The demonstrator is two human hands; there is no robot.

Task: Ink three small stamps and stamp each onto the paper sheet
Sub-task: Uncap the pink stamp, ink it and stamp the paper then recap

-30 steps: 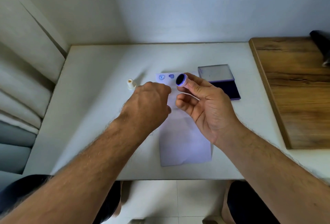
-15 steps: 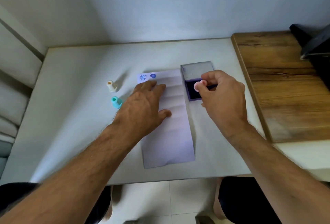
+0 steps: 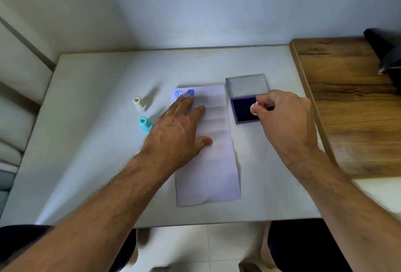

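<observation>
A long white paper sheet [image 3: 214, 163] lies on the table with two blue stamp marks [image 3: 184, 93] at its far left corner. My left hand [image 3: 178, 128] rests flat on the sheet's left side, fingers straight. My right hand [image 3: 282, 117] pinches a small pink-topped stamp [image 3: 254, 108] and holds it down on the dark pad of the open purple ink pad [image 3: 243, 111]. Its lid [image 3: 247, 85] stands open behind. A cream stamp [image 3: 139, 103] and a teal stamp [image 3: 145, 123] stand upright left of the sheet.
The grey table [image 3: 97, 141] ends at a front edge near my legs. A wooden board [image 3: 351, 102] adjoins it on the right, with a dark object [image 3: 386, 52] at its far end. Cushions sit at the left.
My right hand carried the stamp from above the sheet to the ink pad and holds it there. My left hand opened and came down flat on the paper. The view shifted left.
</observation>
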